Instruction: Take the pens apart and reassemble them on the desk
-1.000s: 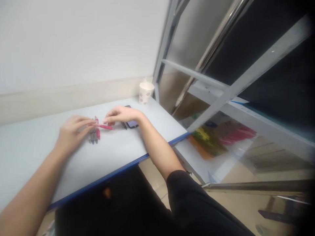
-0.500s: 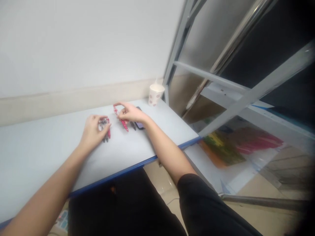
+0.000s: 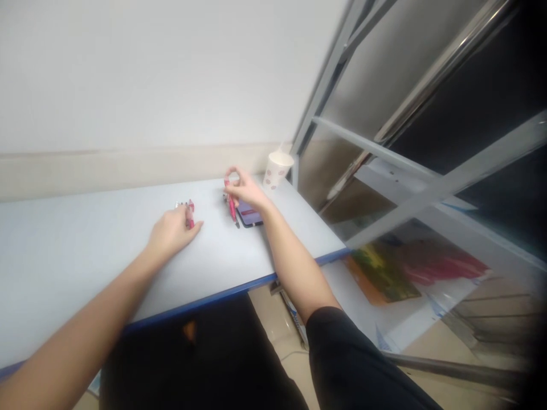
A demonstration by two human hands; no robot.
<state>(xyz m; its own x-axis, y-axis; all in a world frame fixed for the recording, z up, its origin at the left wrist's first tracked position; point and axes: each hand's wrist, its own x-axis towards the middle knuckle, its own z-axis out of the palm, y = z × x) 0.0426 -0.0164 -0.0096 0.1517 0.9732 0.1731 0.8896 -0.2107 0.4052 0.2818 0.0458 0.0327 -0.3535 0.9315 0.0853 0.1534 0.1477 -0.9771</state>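
Observation:
My left hand (image 3: 170, 230) rests on the table with its fingers curled round a small bunch of pens, a red pen (image 3: 190, 213) being the plainest. Its thumb sticks out to the side; most of the bunch is hidden behind the fingers. Farther right, my right hand (image 3: 250, 192) pinches another red pen (image 3: 232, 209), tilted, its lower end near the tabletop. A dark pen tip (image 3: 237, 225) shows just beside that pen. Under and behind the right hand lies a phone (image 3: 252, 217) with a lit screen, partly covered by the hand.
A patterned paper cup (image 3: 278, 169) stands at the table's back right corner, near the wall. The white table (image 3: 85, 239) has a blue front edge. To the right rises a metal-framed rack (image 3: 384, 151), with colourful packets (image 3: 380, 273) on its low shelf.
My right hand has moved right with the red pen, closer to the phone. My left hand has turned over its pens, with its thumb now spread away. The view has shifted slightly.

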